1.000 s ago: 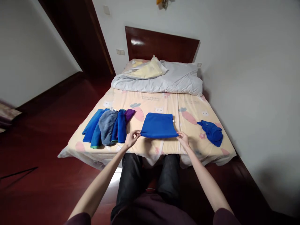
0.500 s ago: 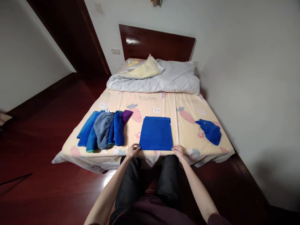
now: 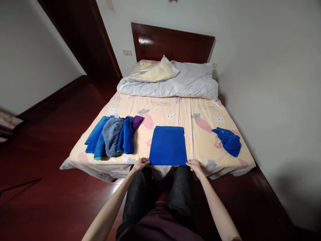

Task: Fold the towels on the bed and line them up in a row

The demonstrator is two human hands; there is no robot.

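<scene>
A flat, folded blue towel [image 3: 168,145] lies at the front edge of the bed, with a small white tag on its right side. My left hand [image 3: 140,164] pinches its near left corner. At the near right corner, my right hand [image 3: 194,165] grips the cloth between thumb and fingers. To the left lies an overlapping row of rolled or folded towels, among them a grey towel [image 3: 112,136], a blue towel [image 3: 128,135] and a purple towel [image 3: 136,122]. A crumpled blue cloth [image 3: 228,141] rests on the right side of the bed.
The bed [image 3: 160,110] has a pale yellow sheet printed with carrots and rabbits. A rolled-back grey quilt [image 3: 195,80] lies near the dark wooden headboard [image 3: 173,43]. Walls stand on both sides, and a dark red floor [image 3: 57,201] surrounds the bed.
Both hands have drawn the towel's near edge slightly toward me and kept hold of its corners. The camera view has shifted a little; the other towels have stayed in place.
</scene>
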